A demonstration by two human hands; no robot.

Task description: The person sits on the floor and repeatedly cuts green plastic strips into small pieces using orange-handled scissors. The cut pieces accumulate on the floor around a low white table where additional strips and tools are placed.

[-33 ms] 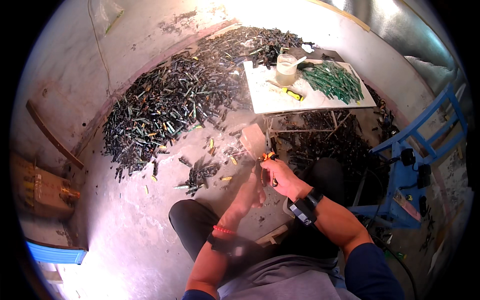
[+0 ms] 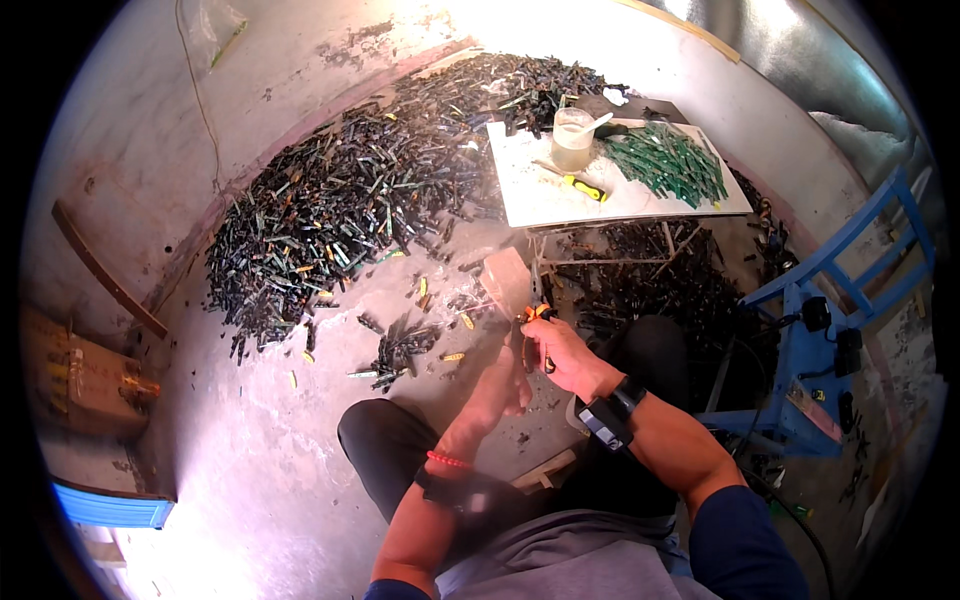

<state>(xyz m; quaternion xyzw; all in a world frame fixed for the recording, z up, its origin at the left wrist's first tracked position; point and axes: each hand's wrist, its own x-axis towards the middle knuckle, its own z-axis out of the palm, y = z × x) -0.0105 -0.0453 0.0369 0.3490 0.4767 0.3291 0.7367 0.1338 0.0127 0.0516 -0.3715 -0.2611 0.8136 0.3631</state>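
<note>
My right hand point(image 2: 567, 357) is closed around pliers point(image 2: 541, 310) with orange and black handles, their jaws pointing away from me. Close beside it on the left, my left hand point(image 2: 497, 385) has its fingers curled, the fingertips meeting near the pliers. A small dark piece seems to sit at those fingertips, too small and shaded to name. Just beyond both hands lies a pale rectangular block point(image 2: 506, 279). To the left of the block, a little heap of dark narrow strips point(image 2: 400, 350) rests on the concrete floor, with a few yellow pieces point(image 2: 453, 357) scattered around.
A large pile of dark strips point(image 2: 340, 200) spreads along the wall. Ahead, a low white table point(image 2: 520, 195) bears a plastic cup point(image 2: 572, 140), a yellow-black handled tool point(image 2: 585, 188) and green strips point(image 2: 670, 165). A blue metal frame point(image 2: 800, 350) stands at right, a cardboard box point(image 2: 85, 370) at left.
</note>
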